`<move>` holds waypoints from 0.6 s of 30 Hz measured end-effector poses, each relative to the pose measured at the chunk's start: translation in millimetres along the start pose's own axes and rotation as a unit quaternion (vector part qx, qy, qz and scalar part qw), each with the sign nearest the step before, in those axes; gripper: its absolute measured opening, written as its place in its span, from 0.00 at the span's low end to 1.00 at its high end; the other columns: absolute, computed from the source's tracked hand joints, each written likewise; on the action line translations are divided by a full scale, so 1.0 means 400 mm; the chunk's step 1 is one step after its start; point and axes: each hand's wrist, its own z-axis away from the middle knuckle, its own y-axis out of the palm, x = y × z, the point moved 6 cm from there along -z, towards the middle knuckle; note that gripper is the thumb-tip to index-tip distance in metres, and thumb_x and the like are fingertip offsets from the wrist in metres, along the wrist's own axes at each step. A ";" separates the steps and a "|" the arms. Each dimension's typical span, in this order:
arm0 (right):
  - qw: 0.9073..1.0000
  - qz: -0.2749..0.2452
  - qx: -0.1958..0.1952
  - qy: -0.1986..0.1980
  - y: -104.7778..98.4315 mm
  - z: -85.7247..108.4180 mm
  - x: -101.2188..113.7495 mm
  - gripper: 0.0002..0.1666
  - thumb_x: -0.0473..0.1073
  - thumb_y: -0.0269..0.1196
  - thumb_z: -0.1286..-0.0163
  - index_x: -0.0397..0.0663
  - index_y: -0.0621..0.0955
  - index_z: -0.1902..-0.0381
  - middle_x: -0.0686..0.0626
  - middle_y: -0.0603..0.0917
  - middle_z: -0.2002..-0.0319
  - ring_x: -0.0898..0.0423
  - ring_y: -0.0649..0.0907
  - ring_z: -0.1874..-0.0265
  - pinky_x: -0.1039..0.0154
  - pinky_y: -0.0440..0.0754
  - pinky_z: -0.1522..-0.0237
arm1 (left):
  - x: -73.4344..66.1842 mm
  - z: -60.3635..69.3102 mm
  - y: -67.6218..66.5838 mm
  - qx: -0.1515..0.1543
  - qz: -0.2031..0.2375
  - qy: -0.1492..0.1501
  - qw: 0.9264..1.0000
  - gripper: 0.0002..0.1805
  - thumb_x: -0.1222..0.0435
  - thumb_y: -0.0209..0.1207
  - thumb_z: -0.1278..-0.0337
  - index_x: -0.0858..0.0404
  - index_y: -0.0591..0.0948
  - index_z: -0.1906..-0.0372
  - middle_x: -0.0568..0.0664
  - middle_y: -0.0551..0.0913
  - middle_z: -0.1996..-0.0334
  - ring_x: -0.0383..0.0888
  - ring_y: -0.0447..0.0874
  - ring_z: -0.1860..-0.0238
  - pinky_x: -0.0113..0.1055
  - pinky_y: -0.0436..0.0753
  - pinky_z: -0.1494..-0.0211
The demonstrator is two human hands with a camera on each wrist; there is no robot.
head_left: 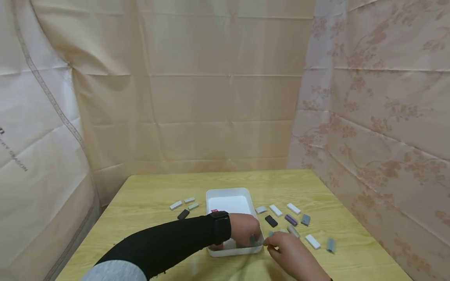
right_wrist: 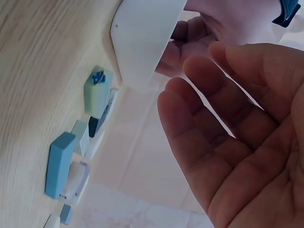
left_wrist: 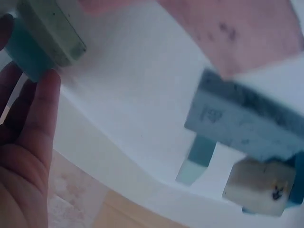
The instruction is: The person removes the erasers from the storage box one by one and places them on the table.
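My left hand (head_left: 244,230) reaches down inside a white plastic tray (head_left: 230,253) at its near right side. In the left wrist view its fingers pinch a teal eraser (left_wrist: 29,54), beside a pale green eraser (left_wrist: 54,33). A pink eraser (left_wrist: 247,33), a grey-blue eraser (left_wrist: 242,118) and a smudged white eraser (left_wrist: 259,187) also lie in the tray. Just outside the tray's right wall is my right hand (head_left: 290,251), its fingers loosely bent. The right wrist view shows nothing in that hand (right_wrist: 247,123).
Right of the tray, several erasers lie scattered, including a black one (head_left: 271,221), a purple one (head_left: 291,219) and a white one (head_left: 312,241). More lie left of it, among them a dark one (head_left: 183,214). Cloth curtains (head_left: 225,97) stand behind the wooden table (head_left: 154,195).
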 end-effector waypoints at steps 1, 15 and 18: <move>1.000 0.004 -0.006 -0.008 0.000 -0.002 0.005 0.09 0.33 0.69 0.32 0.52 0.91 0.62 0.59 0.89 0.67 0.71 0.80 0.68 0.64 0.82 0.64 | 0.004 0.005 -0.004 -0.003 0.000 -0.008 1.000 0.12 0.61 0.75 0.45 0.52 0.91 0.55 0.35 0.88 0.64 0.30 0.79 0.66 0.21 0.76 0.60; 0.997 0.030 0.071 -0.022 0.116 -0.082 0.001 0.14 0.29 0.69 0.34 0.51 0.92 0.58 0.57 0.91 0.62 0.64 0.86 0.62 0.64 0.84 0.59 | 0.301 0.352 -0.052 -0.103 0.060 -0.251 0.961 0.08 0.69 0.73 0.49 0.59 0.91 0.62 0.45 0.88 0.63 0.38 0.79 0.66 0.34 0.83 0.57; 0.997 0.019 0.069 -0.026 0.115 -0.084 0.004 0.12 0.29 0.68 0.33 0.50 0.92 0.58 0.56 0.92 0.62 0.64 0.86 0.63 0.65 0.84 0.60 | 0.334 0.436 0.002 -0.091 0.071 -0.283 0.952 0.06 0.69 0.72 0.50 0.58 0.85 0.76 0.40 0.79 0.77 0.37 0.68 0.74 0.33 0.74 0.66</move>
